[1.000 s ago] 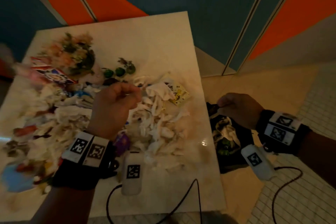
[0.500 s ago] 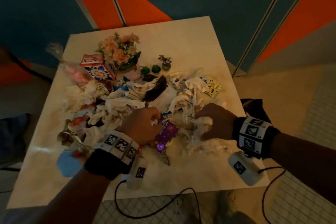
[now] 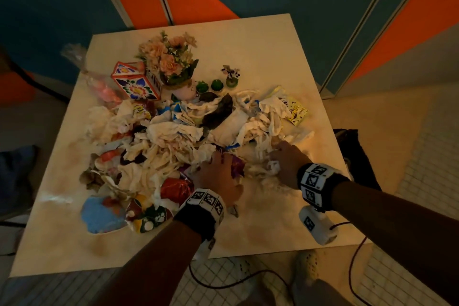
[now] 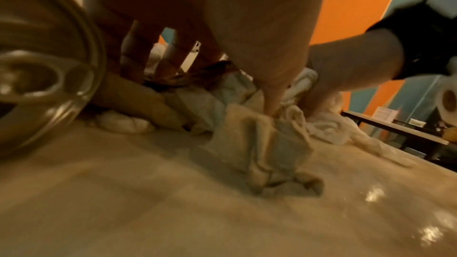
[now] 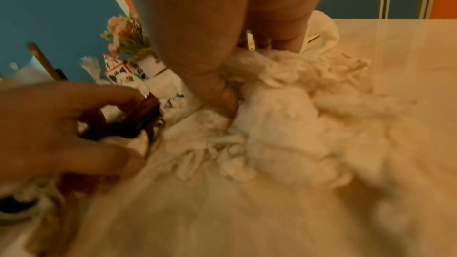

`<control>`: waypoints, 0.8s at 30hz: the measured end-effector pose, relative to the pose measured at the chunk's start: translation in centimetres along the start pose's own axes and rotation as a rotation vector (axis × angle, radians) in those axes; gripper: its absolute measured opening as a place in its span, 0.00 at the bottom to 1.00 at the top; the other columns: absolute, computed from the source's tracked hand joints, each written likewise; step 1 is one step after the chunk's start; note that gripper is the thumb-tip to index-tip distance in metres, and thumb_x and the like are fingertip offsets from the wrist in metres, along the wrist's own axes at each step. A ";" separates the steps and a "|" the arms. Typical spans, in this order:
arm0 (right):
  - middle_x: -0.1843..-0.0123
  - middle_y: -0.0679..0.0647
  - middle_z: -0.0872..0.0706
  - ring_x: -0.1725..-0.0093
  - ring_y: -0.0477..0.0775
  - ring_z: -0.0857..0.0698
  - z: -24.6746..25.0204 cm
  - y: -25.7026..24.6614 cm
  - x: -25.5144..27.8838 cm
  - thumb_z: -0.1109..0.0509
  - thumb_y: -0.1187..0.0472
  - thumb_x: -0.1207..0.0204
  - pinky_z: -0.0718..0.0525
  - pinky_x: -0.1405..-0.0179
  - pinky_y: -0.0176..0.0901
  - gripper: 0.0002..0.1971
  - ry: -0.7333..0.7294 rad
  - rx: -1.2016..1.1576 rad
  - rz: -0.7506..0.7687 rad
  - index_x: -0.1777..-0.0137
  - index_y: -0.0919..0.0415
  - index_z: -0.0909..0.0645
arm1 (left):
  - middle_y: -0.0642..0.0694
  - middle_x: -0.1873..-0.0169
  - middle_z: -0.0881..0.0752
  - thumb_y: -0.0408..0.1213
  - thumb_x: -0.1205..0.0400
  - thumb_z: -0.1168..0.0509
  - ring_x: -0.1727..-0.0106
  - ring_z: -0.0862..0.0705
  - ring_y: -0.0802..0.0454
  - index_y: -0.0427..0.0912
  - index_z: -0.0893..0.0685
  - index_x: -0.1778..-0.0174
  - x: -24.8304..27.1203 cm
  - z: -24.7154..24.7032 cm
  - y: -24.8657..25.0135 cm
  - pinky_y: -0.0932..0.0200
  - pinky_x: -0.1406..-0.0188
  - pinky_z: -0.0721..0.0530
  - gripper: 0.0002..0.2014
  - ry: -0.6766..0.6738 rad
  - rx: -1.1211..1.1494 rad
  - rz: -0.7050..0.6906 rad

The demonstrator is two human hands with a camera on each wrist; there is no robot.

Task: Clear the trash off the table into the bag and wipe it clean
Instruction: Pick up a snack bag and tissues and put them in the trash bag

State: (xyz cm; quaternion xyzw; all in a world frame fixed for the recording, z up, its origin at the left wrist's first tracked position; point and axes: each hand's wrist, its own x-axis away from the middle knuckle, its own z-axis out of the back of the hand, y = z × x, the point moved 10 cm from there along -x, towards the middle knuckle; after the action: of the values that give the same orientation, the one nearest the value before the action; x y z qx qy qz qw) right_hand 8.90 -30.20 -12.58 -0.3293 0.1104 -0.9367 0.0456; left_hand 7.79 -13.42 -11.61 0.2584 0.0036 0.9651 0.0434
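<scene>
A heap of crumpled white tissues [image 3: 169, 136] and snack wrappers covers the middle of the pale table [image 3: 248, 52]. My left hand [image 3: 218, 159] reaches into the heap's near edge. Its fingers [image 5: 118, 93] curl round a dark crinkly wrapper [image 5: 138, 118], which looks purple in the head view [image 3: 237, 165], and its thumb [image 4: 269, 101] presses on a folded tissue [image 4: 259, 144]. My right hand [image 3: 280, 156] is just to the right, its fingers [image 5: 222, 93] dug into a clump of white tissues [image 5: 284, 105]. The black bag [image 3: 355, 154] lies slumped on the floor by the table's right edge.
At the back of the table stand a pot of flowers [image 3: 171, 59], a patterned box [image 3: 136, 83] and small green ornaments [image 3: 208, 85]. A yellow packet [image 3: 296, 112] lies at the right, with a blue item [image 3: 99, 216] and a red wrapper [image 3: 175, 189] at the near left. Cables hang below the near edge.
My right hand has left the black bag beside the table and moved onto the tissues. My left hand has come down from above the heap into its near edge.
</scene>
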 end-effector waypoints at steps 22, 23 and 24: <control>0.61 0.51 0.28 0.63 0.59 0.31 7.3 0.3 3.1 0.29 0.66 0.27 0.32 0.56 0.48 0.12 0.277 -0.572 0.003 0.61 0.51 0.28 | 0.44 0.21 0.45 0.35 0.27 0.29 0.35 0.22 0.37 0.60 0.61 0.20 0.3 -0.3 -0.4 0.37 0.42 0.18 0.52 -0.038 0.091 -0.067; 0.60 0.52 0.28 0.62 0.59 0.31 7.5 0.4 3.1 0.29 0.68 0.28 0.33 0.56 0.48 0.11 0.290 -0.587 0.002 0.59 0.53 0.28 | 0.43 0.22 0.43 0.36 0.27 0.28 0.35 0.21 0.37 0.57 0.60 0.19 0.4 0.0 -0.8 0.41 0.44 0.17 0.52 -0.029 0.111 -0.063; 0.60 0.52 0.28 0.63 0.58 0.31 7.6 0.4 3.1 0.29 0.70 0.28 0.33 0.57 0.47 0.10 0.303 -0.589 0.002 0.56 0.58 0.28 | 0.43 0.23 0.40 0.35 0.26 0.28 0.36 0.20 0.38 0.55 0.58 0.18 0.4 0.5 -1.0 0.46 0.45 0.16 0.51 -0.012 0.126 -0.066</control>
State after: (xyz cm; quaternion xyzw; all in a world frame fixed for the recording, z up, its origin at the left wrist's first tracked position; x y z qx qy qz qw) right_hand 11.27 -32.47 -5.00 -0.1853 0.3821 -0.9028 -0.0675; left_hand 7.75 -12.36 -11.01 0.2661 0.0725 0.9594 0.0586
